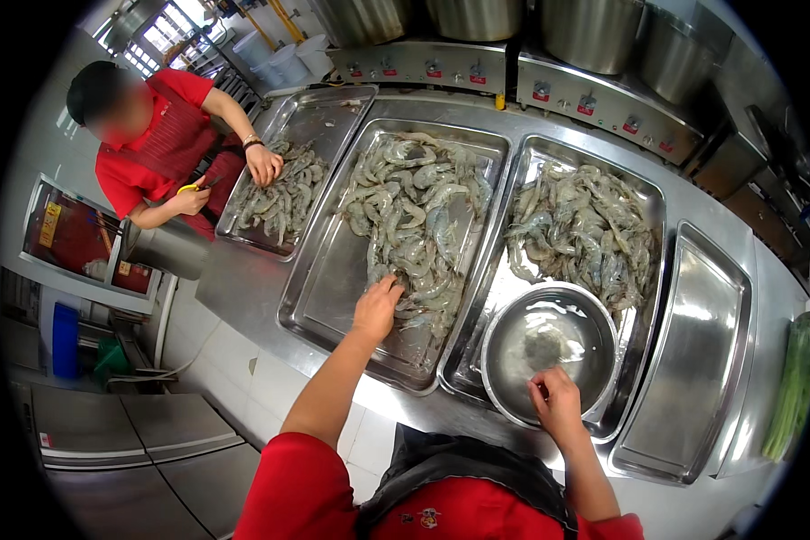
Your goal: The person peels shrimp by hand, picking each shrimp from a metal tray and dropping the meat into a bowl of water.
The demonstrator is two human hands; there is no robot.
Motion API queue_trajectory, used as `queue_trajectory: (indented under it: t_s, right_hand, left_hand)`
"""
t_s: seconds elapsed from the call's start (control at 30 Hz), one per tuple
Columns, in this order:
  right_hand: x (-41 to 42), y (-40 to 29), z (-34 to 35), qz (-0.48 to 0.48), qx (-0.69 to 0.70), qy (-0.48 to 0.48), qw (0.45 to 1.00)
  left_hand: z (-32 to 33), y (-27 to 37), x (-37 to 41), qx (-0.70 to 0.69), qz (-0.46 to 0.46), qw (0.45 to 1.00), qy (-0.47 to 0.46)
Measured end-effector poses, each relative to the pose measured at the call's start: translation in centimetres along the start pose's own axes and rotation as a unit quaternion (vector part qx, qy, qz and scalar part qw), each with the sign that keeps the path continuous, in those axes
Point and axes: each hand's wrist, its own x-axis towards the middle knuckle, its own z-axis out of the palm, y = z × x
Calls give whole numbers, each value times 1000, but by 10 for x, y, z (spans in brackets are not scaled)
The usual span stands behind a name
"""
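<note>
In the middle steel tray (320, 304) lies a heap of raw grey shrimp (412, 209), heads and shells on. My left hand (376, 309) reaches to the near-left edge of this heap, fingertips touching the shrimp; whether they grip one is hidden. My right hand (557, 398) hovers over the near rim of a round steel bowl (506, 331), thumb and fingers curled together. Anything small between those fingers cannot be made out. The bowl looks to hold clear liquid with a dark patch at its centre. It stands in the right tray (496, 290), in front of a second shrimp heap (587, 229).
Across the left corner, a co-worker (155, 142) handles shrimp in another tray (310, 111) and holds yellow-handled scissors (189, 187). A shallow tray (692, 351) and green vegetables (793, 385) lie at right. Large steel pots (590, 34) stand on cookers behind the counter (236, 277).
</note>
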Motion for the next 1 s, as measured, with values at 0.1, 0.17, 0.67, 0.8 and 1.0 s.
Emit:
queue_trajectory:
  t_s: [0.1,0.17,0.67,0.8,1.0]
  right_hand:
    - [-4,-2,-2,20,0,-7,1000]
    - [-6,2,-1,17,3,-7,1000]
    - [4,-27,3,-61,87,-47,993]
    - [13,-50,-4,-133,131,-24,982]
    - [5,-56,-7,-90,209,5,974]
  left_hand:
    - [-9,-5,-9,17,21,999,-40]
    - [-16,2,-21,26,42,997,-64]
    - [-70,94,-65,-329,-126,926,-137]
    - [-86,133,-58,-266,17,958,-110]
    - [-91,173,-47,-241,115,963,-35]
